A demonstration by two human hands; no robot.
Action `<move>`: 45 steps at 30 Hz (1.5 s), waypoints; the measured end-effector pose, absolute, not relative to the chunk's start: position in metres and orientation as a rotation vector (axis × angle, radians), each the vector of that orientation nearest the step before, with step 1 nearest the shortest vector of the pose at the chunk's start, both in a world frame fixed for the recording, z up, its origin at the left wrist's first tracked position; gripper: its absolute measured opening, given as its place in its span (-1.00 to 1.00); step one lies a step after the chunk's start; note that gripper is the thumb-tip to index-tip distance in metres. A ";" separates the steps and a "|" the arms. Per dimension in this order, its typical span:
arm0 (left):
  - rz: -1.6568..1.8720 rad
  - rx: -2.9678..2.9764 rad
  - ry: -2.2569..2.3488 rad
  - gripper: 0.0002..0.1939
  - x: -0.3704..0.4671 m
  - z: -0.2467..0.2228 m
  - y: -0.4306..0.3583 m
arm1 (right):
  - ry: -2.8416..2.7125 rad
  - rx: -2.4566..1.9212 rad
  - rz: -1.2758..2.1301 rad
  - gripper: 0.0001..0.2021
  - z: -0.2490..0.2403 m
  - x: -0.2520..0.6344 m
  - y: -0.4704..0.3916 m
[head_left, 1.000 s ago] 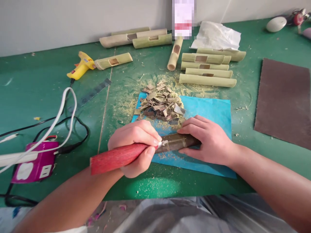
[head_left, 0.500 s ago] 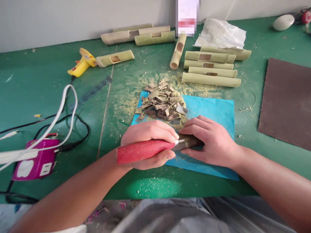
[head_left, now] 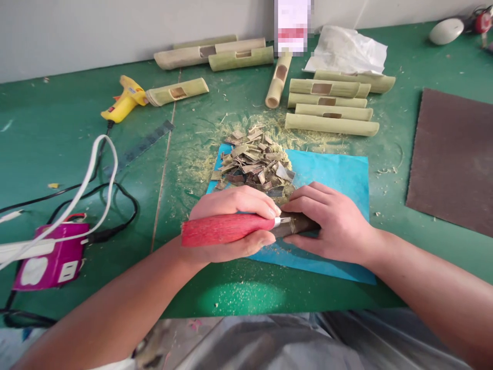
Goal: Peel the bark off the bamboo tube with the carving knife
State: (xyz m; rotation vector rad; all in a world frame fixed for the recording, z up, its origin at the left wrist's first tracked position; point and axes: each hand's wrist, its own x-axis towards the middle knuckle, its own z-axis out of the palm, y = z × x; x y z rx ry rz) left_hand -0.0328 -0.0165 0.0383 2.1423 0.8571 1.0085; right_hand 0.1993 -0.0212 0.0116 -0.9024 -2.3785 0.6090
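My left hand is closed around the thick red wooden handle of a carving tool. The tool's short metal tip points right and meets a dark brown, rounded piece with pale scored lines on it. My right hand grips that piece from above, thumb on the near side and fingers on the far side. Much of the piece is hidden under both hands. Beneath lies a blue sheet, and just beyond my hands is a heap of dark and pale chips.
Bamboo tubes with cut windows lie at the back. On the left are a yellow glue gun, a dark strip, a purple power adapter and loose cables. A brown sheet lies right, a crumpled white bag behind.
The rear end of the red handle has risen slightly in the view, and the tool lies more level. Both hands keep their grips. The whole view has shifted a little.
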 end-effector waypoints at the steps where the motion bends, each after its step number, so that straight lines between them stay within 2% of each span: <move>1: 1.006 2.132 0.859 -0.83 -0.033 0.038 -0.016 | -2.380 -0.903 0.609 -0.72 0.012 0.199 -0.021; 7: 0.994 2.093 0.866 -0.81 -0.033 0.038 -0.017 | -2.382 -0.906 0.607 -0.72 0.011 0.199 -0.021; 16: 0.997 2.135 0.784 -0.92 -0.031 0.043 -0.018 | -2.373 -0.939 0.606 -0.76 0.013 0.198 -0.022; 19: 0.976 2.135 0.812 -0.89 -0.028 0.046 -0.022 | -2.374 -0.942 0.615 -0.78 0.013 0.197 -0.023; 33: 1.302 2.077 0.924 -0.90 -0.031 0.040 -0.033 | -2.383 -0.947 0.587 -0.75 0.013 0.198 -0.022; 40: 1.193 2.100 0.894 -0.95 -0.031 0.038 -0.024 | -2.383 -0.946 0.602 -0.75 0.010 0.198 -0.023; 45: 1.040 2.205 0.813 -0.90 -0.031 0.042 -0.019 | -2.381 -0.943 0.609 -0.78 0.011 0.198 -0.023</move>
